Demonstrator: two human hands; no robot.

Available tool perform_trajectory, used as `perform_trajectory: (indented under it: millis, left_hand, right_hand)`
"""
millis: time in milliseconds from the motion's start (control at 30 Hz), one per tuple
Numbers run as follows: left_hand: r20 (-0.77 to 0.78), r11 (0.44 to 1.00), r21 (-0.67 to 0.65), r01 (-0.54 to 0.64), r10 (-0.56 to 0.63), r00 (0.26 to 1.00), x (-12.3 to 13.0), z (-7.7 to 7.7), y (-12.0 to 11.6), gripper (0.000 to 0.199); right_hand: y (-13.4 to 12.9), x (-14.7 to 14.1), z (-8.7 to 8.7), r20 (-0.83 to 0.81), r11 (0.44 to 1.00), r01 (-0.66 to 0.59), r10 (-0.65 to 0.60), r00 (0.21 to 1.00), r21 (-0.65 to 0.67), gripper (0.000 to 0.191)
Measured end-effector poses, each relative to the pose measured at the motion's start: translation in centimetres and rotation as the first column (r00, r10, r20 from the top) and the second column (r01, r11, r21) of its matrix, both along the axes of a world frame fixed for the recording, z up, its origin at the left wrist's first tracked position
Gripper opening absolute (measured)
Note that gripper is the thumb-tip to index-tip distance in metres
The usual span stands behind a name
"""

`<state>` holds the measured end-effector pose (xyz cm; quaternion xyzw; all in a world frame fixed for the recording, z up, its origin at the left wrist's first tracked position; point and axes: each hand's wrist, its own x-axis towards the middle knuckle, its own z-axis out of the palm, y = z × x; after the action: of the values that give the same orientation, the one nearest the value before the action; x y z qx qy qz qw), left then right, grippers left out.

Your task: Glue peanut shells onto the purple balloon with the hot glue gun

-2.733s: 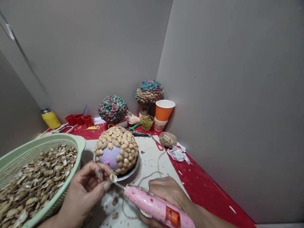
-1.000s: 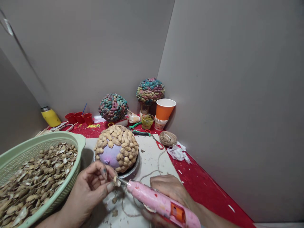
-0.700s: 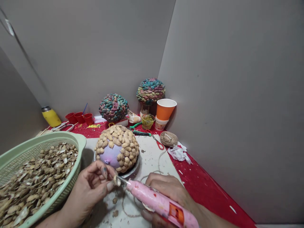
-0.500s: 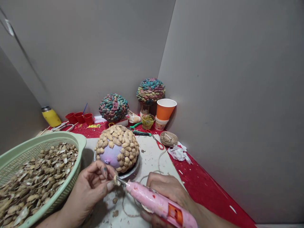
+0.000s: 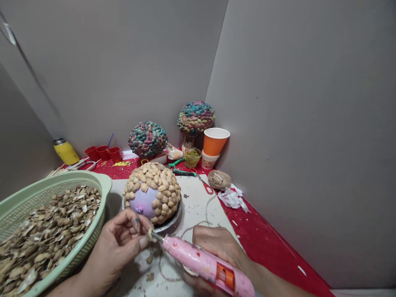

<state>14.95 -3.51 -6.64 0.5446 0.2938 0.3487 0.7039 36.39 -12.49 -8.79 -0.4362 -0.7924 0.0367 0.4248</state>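
Note:
Between thumb and fingertips, my left hand (image 5: 119, 245) pinches a peanut shell piece (image 5: 151, 235). The pink glue gun (image 5: 198, 258) is gripped in my right hand (image 5: 216, 247), its metal nozzle touching the shell piece. Just behind my left hand, a purple balloon (image 5: 144, 200) partly covered in peanut shells (image 5: 168, 192) rests in a round metal dish (image 5: 173, 222). Its uncovered purple patch and knot face me. The green basket (image 5: 103, 185) of loose peanut shells (image 5: 46, 235) stands at the left.
Two coloured shell-covered balls (image 5: 147, 139) stand at the back beside an orange cup (image 5: 215, 142). Scissors (image 5: 207, 187), green-handled pliers (image 5: 184, 173), a twine ball (image 5: 219, 180) and white tissue (image 5: 232, 199) lie behind right. Red cups (image 5: 102, 153) and a yellow bottle (image 5: 66, 152) stand back left.
The glue gun and my right hand have shifted very slightly left. The shell piece stays pinched against the nozzle, and the view has moved a little.

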Motion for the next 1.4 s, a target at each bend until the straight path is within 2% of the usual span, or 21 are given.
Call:
perform_trajectory:
  millis: [300, 633, 767, 1067, 1400]
  left_hand:
    - [0.001, 1.0, 0.004, 0.001, -0.001, 1.0, 0.21, 0.25, 0.09, 0.028]
    - [-0.008, 1.0, 0.017, 0.001, -0.001, 1.0, 0.0, 0.05, -0.01, 0.028]
    - [-0.006, 1.0, 0.022, 0.005, -0.005, 1.0, -0.14, -0.23, 0.11, 0.026]
    - [0.006, 1.0, 0.02, 0.008, -0.008, 1.0, 0.05, -0.01, 0.16, 0.027]
    - [0.016, 0.998, 0.055, -0.008, 0.007, 1.0, -0.11, -0.26, 0.31, 0.025]
  right_hand:
    - [0.07, 0.0, 0.41, 0.03, 0.999, 0.038, -0.038, 0.999, 0.007, 0.053]
    - [0.12, 0.09, 0.96, -0.006, 0.999, -0.009, 0.009, 1.0, 0.032, 0.053]
    - [0.19, 0.22, 0.87, -0.005, 0.998, -0.002, 0.002, 1.0, 0.068, 0.055]
    - [0.15, 0.3, 0.27, -0.048, 0.999, -0.045, 0.046, 0.998, 0.009, 0.049]
    - [0.22, 0.28, 0.36, -0.02, 0.999, -0.023, 0.024, 1.0, 0.04, 0.057]
